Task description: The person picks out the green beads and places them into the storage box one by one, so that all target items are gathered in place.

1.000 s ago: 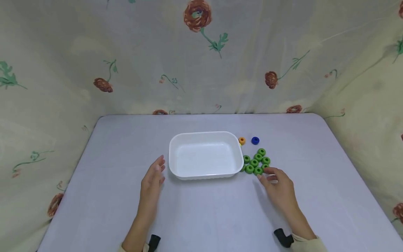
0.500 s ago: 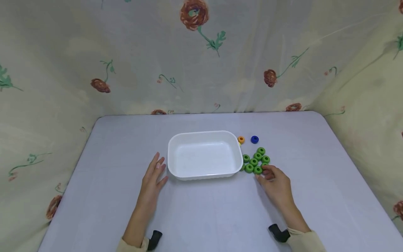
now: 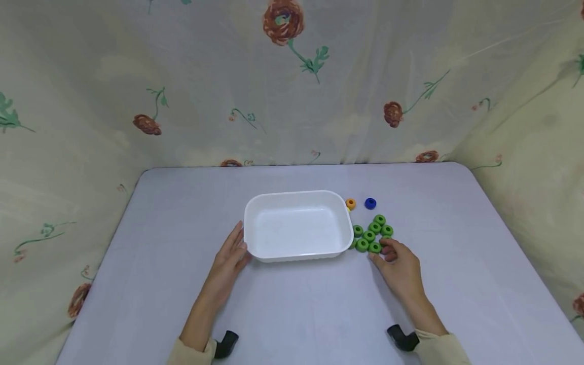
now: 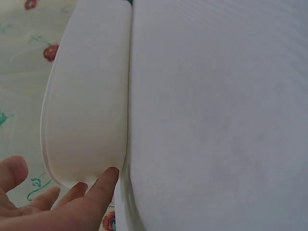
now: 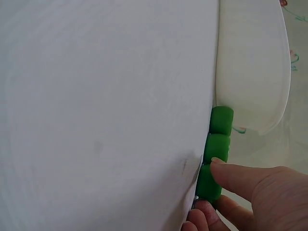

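A white rectangular tray (image 3: 298,256) stands on the table in the head view, with nothing in it. My left hand (image 3: 226,266) is at its left end, fingers extended; in the left wrist view the fingertips (image 4: 111,174) rest on the tray's outer wall (image 4: 89,96). Several green ring-shaped beads (image 3: 368,236) lie flat in a cluster at the tray's right end. My right hand (image 3: 401,268) has thumb and forefinger at either side of the nearest right green bead (image 5: 208,183), with the thumb pressed on it and the other fingers curled.
Behind the green beads lie an orange bead (image 3: 350,204) and a blue bead (image 3: 370,203). A bit of yellow (image 3: 348,209) shows at the tray's right rim. Floral cloth (image 3: 319,126) hangs behind the white-covered table (image 3: 301,314).
My left hand has moved right, up against the tray's left end. The right hand has drawn slightly left around the near bead. Tray and beads have stayed in place.
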